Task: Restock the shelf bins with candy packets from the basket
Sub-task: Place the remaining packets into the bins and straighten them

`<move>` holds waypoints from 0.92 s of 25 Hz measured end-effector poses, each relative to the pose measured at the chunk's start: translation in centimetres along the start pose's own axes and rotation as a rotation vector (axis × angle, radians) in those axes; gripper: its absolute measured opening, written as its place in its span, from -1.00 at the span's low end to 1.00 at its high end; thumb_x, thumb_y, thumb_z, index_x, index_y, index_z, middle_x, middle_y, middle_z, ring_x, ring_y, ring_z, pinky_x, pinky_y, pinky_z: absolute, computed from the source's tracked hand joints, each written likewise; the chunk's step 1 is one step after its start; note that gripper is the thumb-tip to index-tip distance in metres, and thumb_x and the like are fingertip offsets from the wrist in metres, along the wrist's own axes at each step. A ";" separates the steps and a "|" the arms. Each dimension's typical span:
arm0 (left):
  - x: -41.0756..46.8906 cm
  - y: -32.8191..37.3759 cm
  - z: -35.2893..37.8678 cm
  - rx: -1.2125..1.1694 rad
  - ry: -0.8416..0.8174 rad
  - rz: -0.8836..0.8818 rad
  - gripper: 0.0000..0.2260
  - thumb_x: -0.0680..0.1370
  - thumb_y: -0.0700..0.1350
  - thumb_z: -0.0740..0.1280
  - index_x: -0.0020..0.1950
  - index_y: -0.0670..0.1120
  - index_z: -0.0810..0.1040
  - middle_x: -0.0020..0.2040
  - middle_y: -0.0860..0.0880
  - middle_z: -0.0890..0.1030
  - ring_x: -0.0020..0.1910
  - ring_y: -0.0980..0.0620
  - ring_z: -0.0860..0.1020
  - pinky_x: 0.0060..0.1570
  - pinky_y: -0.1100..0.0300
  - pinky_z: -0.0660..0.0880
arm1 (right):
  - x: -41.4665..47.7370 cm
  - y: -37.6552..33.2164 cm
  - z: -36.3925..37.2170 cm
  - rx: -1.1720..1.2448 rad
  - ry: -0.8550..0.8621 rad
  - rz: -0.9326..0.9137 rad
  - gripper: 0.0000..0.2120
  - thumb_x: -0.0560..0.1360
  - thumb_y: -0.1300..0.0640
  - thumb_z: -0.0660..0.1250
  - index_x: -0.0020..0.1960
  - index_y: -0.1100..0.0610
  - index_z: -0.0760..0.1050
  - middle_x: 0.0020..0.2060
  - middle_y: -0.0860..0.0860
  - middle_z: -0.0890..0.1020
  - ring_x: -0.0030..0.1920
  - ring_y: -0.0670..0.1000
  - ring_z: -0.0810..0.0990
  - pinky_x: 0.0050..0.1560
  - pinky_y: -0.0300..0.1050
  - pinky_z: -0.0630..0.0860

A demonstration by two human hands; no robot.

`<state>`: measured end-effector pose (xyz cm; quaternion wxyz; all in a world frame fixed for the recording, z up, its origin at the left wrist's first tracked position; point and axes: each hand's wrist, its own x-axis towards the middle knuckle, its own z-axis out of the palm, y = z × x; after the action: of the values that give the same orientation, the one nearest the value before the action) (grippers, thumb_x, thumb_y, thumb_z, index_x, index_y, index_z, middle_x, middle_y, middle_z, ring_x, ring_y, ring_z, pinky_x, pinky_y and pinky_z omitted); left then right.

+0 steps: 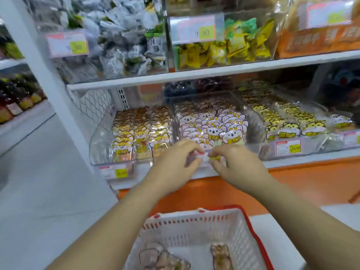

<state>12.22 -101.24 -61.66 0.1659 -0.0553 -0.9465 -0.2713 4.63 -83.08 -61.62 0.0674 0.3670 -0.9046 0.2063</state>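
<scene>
At nine o'clock from our hands sits the fox-packet bin (101, 141). Our left hand (175, 162) curls its fingers round a small candy packet (204, 158), held at the front lip of the koala-packet bin (252, 123) at twelve o'clock. Our right hand (239, 166) pinches the same packet from three o'clock. The cat-packet bin (315, 142) stands toward two o'clock. At six o'clock, the white basket (194, 214) holds a few brown packets (161, 259).

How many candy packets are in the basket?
3: two overlapping candy packets on the left of the basket, one on the right. The picture's bottom edge may hide more.
</scene>
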 end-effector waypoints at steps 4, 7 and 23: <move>-8.9 -2.6 4.9 -0.097 -0.073 -0.269 -0.84 0.59 -0.10 0.35 0.16 0.03 0.59 0.10 0.09 0.59 0.06 0.14 0.54 0.12 0.16 0.48 | -4.9 -1.1 5.8 0.096 -0.208 0.021 -0.87 0.53 -0.03 0.31 0.02 -0.06 0.60 -0.11 -0.16 0.65 -0.03 -0.05 0.61 -0.05 -0.06 0.54; -14.1 -5.7 8.7 -0.113 -0.243 -0.492 -0.81 0.63 -0.07 0.31 0.23 0.00 0.57 0.15 0.08 0.60 0.05 0.12 0.55 0.13 0.12 0.53 | -7.6 -0.4 11.2 0.066 -0.407 0.077 -0.87 0.56 -0.01 0.30 0.00 -0.03 0.61 -0.11 -0.14 0.65 -0.07 -0.02 0.61 -0.06 -0.07 0.57; -26.9 -18.1 20.5 -0.005 -0.928 -0.805 -0.45 0.41 0.22 0.36 0.37 0.07 0.49 0.41 -0.06 0.36 0.24 -0.13 0.50 0.22 -0.03 0.51 | -22.1 0.1 32.3 -0.054 -1.375 -0.046 -0.28 0.41 0.01 0.48 0.49 -0.05 0.24 0.32 0.05 0.47 0.32 0.15 0.46 0.28 0.14 0.46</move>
<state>28.13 -106.06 -96.20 -0.3793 0.1940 -0.8658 -0.2624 21.45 -82.59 -96.99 -0.5085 0.4316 -0.7387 -0.0976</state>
